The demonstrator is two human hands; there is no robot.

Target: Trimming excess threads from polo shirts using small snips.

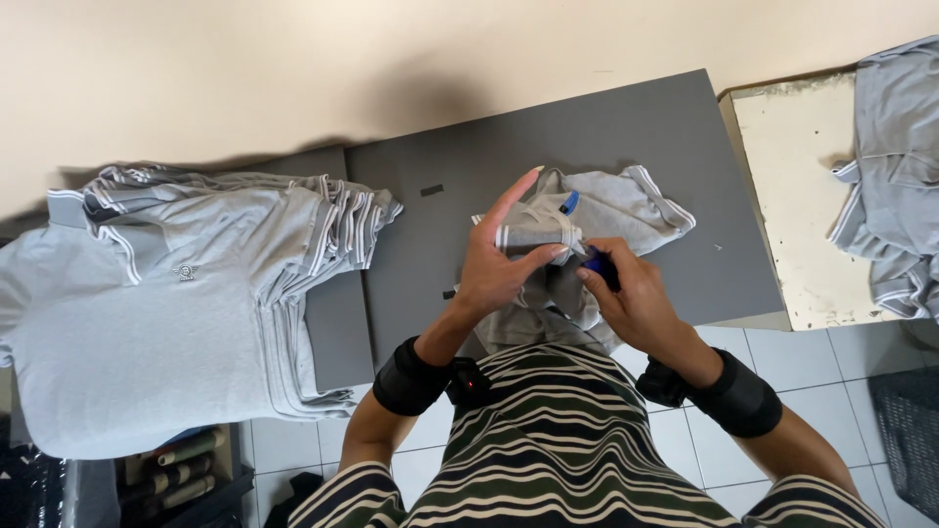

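Striped in dark green and cream, the person's shirt fills the bottom of the view, with black wrist bands on both forearms. Just beyond it, the left hand [494, 269] pinches the white-trimmed collar of a grey polo shirt [597, 220], thumb and fingers closed on the fabric with the forefinger stretched out straight. The right hand [636, 298] is closed around a small blue tool [599, 264], its tip touching the collar beside the left thumb. The polo shirt lies bunched on a dark grey surface [606, 127], directly in front of the person.

The step in hand looks like close work on the collar trim, perhaps snipping a loose thread; it calls for holding the fabric taut and keeping the tool steady.

To the left sits a tall stack of folded grey polo shirts [166, 303]. At far right, more grey shirts [895, 166] lie loosely heaped on a worn white board [797, 196].
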